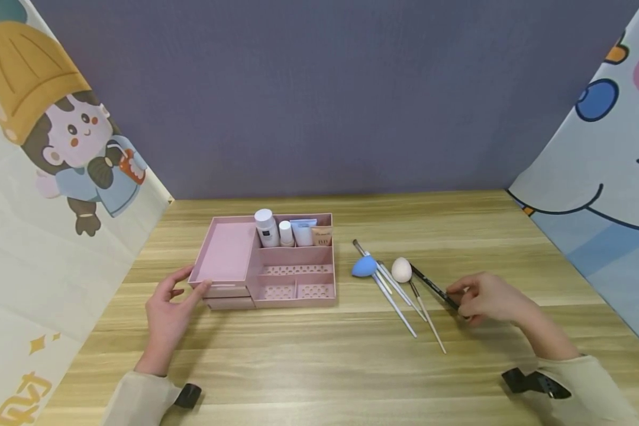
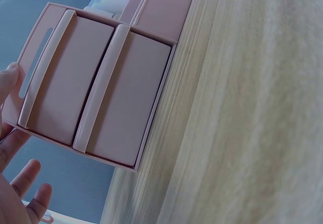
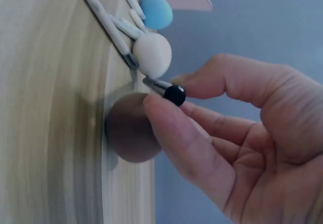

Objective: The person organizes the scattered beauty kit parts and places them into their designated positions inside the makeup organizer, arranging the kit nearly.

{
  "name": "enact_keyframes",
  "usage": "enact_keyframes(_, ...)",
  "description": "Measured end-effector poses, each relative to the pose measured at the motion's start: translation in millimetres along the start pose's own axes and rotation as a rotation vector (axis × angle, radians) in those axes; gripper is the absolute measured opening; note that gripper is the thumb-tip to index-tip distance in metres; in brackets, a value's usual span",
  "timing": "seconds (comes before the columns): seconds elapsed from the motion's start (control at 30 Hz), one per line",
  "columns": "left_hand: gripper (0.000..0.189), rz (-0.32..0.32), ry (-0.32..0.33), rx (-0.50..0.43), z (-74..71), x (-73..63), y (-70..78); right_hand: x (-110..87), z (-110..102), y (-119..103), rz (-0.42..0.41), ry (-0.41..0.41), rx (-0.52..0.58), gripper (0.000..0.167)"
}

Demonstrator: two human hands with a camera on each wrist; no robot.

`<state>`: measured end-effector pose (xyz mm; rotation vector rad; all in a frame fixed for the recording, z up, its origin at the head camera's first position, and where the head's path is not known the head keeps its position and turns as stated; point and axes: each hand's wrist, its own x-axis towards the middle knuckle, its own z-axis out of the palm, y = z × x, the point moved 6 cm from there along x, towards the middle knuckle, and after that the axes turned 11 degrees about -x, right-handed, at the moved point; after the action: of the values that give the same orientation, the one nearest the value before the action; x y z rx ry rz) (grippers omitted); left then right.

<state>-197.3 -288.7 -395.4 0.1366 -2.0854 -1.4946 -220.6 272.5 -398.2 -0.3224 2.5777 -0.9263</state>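
Note:
A pink makeup organizer (image 1: 229, 251) stands left of centre, its two front drawers (image 2: 75, 82) closed in the left wrist view. My left hand (image 1: 173, 305) holds its front left corner between thumb and forefinger; the other fingers are spread free. On the right, my right hand (image 1: 487, 299) pinches a slim black makeup pencil (image 1: 430, 281) between thumb and forefinger. The pencil's far end lies beside a cream makeup sponge (image 1: 402, 270). Under the right hand, a round brown object (image 3: 132, 128) shows in the right wrist view.
Several makeup brushes (image 1: 396, 305) lie loosely crossed between organizer and right hand, with a blue makeup sponge (image 1: 364, 266) on them. In the organizer's back compartment stand a white bottle (image 1: 267, 228), a smaller bottle (image 1: 286, 234) and two tubes (image 1: 303, 232). A grey-blue panel (image 1: 341, 100) rises behind the table.

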Motion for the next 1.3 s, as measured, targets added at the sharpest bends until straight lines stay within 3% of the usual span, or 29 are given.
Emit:
enact_keyframes(0.27,0.04,0.0,-0.003,0.002,-0.1,0.1,0.7,-0.4,-6,14,-0.033,-0.056,0.154,0.047)
enact_keyframes(0.57,0.041,-0.025,-0.018,0.019,0.0,0.2,-0.7,6.1,-8,16,-0.058,-0.092,0.284,0.049)
enact_keyframes(1.0,0.042,-0.019,-0.019,0.006,0.1,0.5,-0.8,19.7,-10,-4,-0.214,-0.113,0.357,0.046)
enact_keyframes(1.3,0.04,-0.007,-0.008,0.007,-0.2,0.9,0.6,32.5,-2,-22,-0.235,-0.134,0.378,0.047)
